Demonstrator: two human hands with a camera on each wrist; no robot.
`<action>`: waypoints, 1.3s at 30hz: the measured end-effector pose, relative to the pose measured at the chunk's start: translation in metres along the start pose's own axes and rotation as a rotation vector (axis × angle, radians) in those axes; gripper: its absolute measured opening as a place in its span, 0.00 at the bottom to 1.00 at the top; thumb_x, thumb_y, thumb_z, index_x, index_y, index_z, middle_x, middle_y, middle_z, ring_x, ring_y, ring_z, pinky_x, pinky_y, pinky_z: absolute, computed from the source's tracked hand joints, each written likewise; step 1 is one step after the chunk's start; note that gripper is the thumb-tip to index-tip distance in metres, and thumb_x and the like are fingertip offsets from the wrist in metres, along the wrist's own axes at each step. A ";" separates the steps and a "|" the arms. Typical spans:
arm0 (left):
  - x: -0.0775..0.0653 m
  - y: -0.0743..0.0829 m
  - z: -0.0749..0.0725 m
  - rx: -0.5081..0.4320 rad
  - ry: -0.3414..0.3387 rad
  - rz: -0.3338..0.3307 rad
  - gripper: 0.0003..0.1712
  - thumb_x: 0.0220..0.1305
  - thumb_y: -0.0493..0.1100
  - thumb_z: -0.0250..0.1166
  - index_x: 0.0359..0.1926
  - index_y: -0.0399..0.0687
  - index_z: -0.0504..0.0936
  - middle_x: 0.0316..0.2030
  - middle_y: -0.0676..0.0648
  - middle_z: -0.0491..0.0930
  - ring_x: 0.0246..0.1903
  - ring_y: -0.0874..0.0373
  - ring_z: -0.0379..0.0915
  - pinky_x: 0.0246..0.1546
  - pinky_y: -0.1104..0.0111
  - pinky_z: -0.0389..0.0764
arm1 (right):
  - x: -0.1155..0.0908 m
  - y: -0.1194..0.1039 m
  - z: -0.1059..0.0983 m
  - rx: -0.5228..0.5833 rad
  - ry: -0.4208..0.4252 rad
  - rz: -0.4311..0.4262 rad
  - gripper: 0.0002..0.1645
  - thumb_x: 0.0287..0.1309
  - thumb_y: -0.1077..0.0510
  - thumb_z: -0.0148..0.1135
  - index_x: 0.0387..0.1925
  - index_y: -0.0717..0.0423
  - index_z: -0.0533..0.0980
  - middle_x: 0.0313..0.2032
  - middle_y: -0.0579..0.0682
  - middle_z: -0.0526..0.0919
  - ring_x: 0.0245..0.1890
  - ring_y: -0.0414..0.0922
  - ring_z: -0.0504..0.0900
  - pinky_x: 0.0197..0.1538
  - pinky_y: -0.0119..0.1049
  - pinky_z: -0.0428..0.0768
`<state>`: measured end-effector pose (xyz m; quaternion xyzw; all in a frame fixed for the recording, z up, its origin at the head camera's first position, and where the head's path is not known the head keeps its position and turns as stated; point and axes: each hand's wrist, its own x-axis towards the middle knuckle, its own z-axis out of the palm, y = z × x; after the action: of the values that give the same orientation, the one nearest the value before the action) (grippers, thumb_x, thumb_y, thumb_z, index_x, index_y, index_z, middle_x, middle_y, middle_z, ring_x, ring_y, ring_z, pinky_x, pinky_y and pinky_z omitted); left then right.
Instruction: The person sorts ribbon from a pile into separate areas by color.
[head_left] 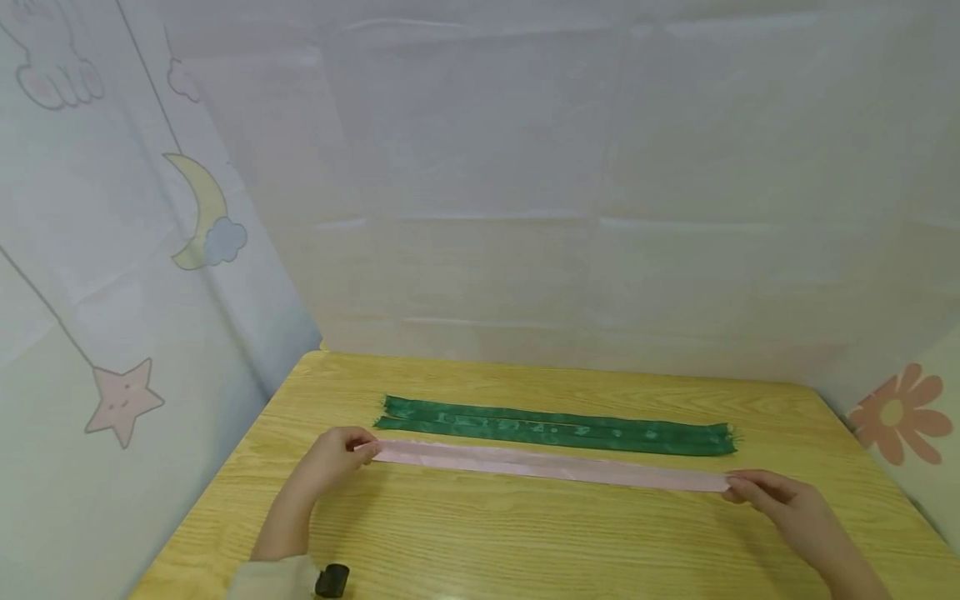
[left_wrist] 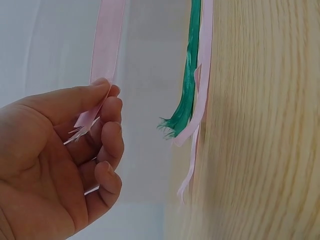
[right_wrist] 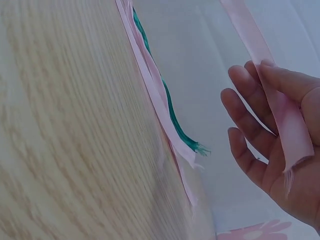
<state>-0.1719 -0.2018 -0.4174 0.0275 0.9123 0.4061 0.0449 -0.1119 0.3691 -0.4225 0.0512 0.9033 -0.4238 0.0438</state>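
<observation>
A pink ribbon (head_left: 540, 464) is stretched between both hands, pulled nearly straight from side to side. My left hand (head_left: 341, 458) pinches its left end between thumb and index finger; in the left wrist view a frayed tip (left_wrist: 82, 129) pokes out below the grip. At the other end, my right hand (head_left: 783, 504) pinches it, and a frayed tail (right_wrist: 295, 140) hangs over the palm in the right wrist view. More pink ribbon (left_wrist: 200, 107) lies on the table beneath, seen in both wrist views. Just beyond lie two green ribbon strips (head_left: 555, 429) side by side, with frayed ends.
The wooden table (head_left: 465, 542) has its far edge against a pale hanging sheet (head_left: 480, 208) with creases. On the left, the sheet is printed with a moon and a star (head_left: 123, 400); a pink flower (head_left: 896, 412) shows at the right. A black band (head_left: 332, 581) is near the left sleeve.
</observation>
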 end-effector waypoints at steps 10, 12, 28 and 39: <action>-0.002 -0.009 -0.006 -0.003 0.033 -0.006 0.13 0.69 0.39 0.53 0.47 0.36 0.78 0.27 0.47 0.77 0.31 0.54 0.74 0.30 0.63 0.75 | 0.001 0.015 -0.011 0.047 -0.109 0.010 0.30 0.69 0.47 0.46 0.56 0.72 0.69 0.40 0.52 0.84 0.38 0.34 0.79 0.39 0.34 0.77; -0.003 -0.011 -0.008 -0.001 0.046 -0.008 0.13 0.68 0.39 0.54 0.47 0.35 0.78 0.27 0.47 0.77 0.31 0.53 0.74 0.30 0.64 0.75 | 0.001 0.018 -0.013 0.053 -0.122 0.013 0.31 0.69 0.47 0.46 0.56 0.72 0.69 0.41 0.53 0.83 0.38 0.33 0.79 0.40 0.33 0.76; -0.005 -0.020 -0.016 -0.089 0.093 -0.079 0.16 0.63 0.47 0.61 0.44 0.37 0.81 0.31 0.46 0.79 0.33 0.52 0.73 0.32 0.60 0.75 | 0.001 0.040 -0.022 0.178 -0.070 0.115 0.28 0.66 0.42 0.48 0.51 0.61 0.75 0.42 0.47 0.80 0.38 0.35 0.77 0.41 0.35 0.76; -0.002 -0.026 -0.017 -0.211 0.128 -0.158 0.17 0.63 0.50 0.61 0.41 0.39 0.82 0.28 0.50 0.80 0.31 0.55 0.73 0.29 0.63 0.71 | 0.001 0.053 -0.022 0.593 -0.069 0.156 0.17 0.67 0.48 0.49 0.37 0.53 0.80 0.31 0.44 0.80 0.35 0.40 0.77 0.38 0.34 0.77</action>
<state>-0.1717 -0.2313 -0.4252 -0.0753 0.8648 0.4960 0.0209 -0.1071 0.4193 -0.4489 0.1163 0.7317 -0.6656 0.0902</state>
